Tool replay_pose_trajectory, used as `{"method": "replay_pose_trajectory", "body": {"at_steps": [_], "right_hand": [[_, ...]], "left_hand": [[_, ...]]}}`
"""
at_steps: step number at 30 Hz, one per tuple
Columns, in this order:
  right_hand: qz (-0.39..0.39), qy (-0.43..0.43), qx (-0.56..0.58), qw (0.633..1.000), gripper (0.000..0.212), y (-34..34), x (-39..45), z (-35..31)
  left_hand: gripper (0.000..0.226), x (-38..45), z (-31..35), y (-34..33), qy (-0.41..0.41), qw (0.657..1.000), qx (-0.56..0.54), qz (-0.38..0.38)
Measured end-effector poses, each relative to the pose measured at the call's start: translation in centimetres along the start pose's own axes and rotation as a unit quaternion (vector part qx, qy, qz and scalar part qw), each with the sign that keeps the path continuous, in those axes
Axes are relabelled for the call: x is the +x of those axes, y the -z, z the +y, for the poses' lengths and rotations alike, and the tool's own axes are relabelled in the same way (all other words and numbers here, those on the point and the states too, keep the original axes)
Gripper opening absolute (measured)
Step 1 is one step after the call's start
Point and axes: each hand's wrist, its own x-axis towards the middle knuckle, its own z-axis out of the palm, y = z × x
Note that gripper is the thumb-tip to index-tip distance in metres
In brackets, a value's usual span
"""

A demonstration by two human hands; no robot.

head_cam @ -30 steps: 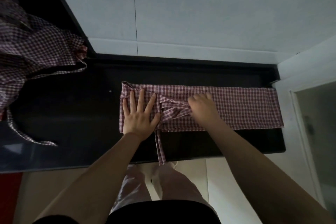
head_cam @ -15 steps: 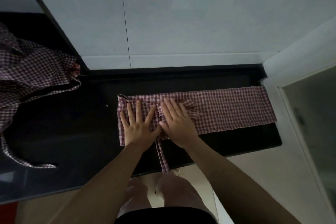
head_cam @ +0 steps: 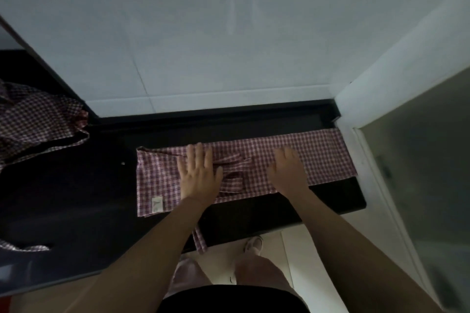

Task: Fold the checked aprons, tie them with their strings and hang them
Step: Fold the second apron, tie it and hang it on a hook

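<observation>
Red-checked cotton apron (head_cam: 318, 157) lies folded into a strip on the black table (head_cam: 76, 198), both flat hands, left hand (head_cam: 199, 173) and right hand (head_cam: 286, 171), pressing it; tying and hanging remain.

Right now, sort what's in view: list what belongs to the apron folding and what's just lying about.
Belongs to the job:
- folded apron on the dark counter
- its string hanging over the front edge
- left hand and right hand, flat on it
- unfolded apron heap, far left

Just there:
- white crumb on the counter
- shoe on the floor
</observation>
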Motion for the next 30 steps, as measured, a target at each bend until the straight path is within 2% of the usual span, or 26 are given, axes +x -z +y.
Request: {"method": "replay_pose_trajectory", "body": {"at_steps": [2,5,8,11,13,16,19,21,23,27,28,30], "right_hand": [[-0.012,-0.059,0.012,0.998,0.019,0.9,0.4,3.1],[-0.046,-0.164,0.02,0.985,0.031,2.2,1.5,8.7],[-0.082,-0.221,0.025,0.971,0.044,2.6,2.6,13.7],[-0.136,-0.226,0.054,0.963,0.063,3.2,3.8,16.7],[-0.143,-0.202,0.077,0.966,0.062,3.5,4.7,17.6],[-0.129,-0.188,0.103,0.968,0.049,3.9,5.4,17.8],[-0.147,-0.214,0.032,0.965,0.061,3.8,5.4,17.3],[-0.166,-0.238,0.08,0.954,0.061,3.4,5.4,16.7],[-0.176,-0.279,0.189,0.925,0.052,3.2,5.7,16.1],[-0.182,-0.356,0.414,0.818,0.041,4.2,6.5,15.8],[-0.185,-0.353,0.441,0.804,0.039,5.0,6.7,15.9],[-0.189,-0.328,0.46,0.803,0.03,6.6,7.2,16.1]], "left_hand": [[0.067,0.7,3.2,-0.6,-0.043,0.999,-0.001,0.004],[0.066,1.6,8.4,-2.0,-0.071,0.997,0.02,-0.001],[0.069,2.3,12.5,-3.7,-0.076,0.997,0.031,-0.017],[0.074,2.7,14.6,-5.4,-0.075,0.992,0.06,-0.081],[0.078,2.8,14.6,-5.5,-0.053,0.988,0.088,-0.111],[0.073,2.8,14.0,-4.8,-0.002,0.992,0.072,-0.104],[0.071,3.2,13.4,-3.9,0.036,0.992,0.062,-0.105],[0.075,3.2,13.4,-3.6,0.033,0.991,0.073,-0.109],[0.077,3.1,13.8,-3.3,0.031,0.99,0.093,-0.1],[0.074,2.8,15.2,-3.2,0.038,0.986,0.151,-0.061],[0.072,2.7,15.6,-3.3,0.037,0.985,0.16,-0.053],[0.071,2.6,16.1,-3.5,0.034,0.987,0.143,-0.056]]}}
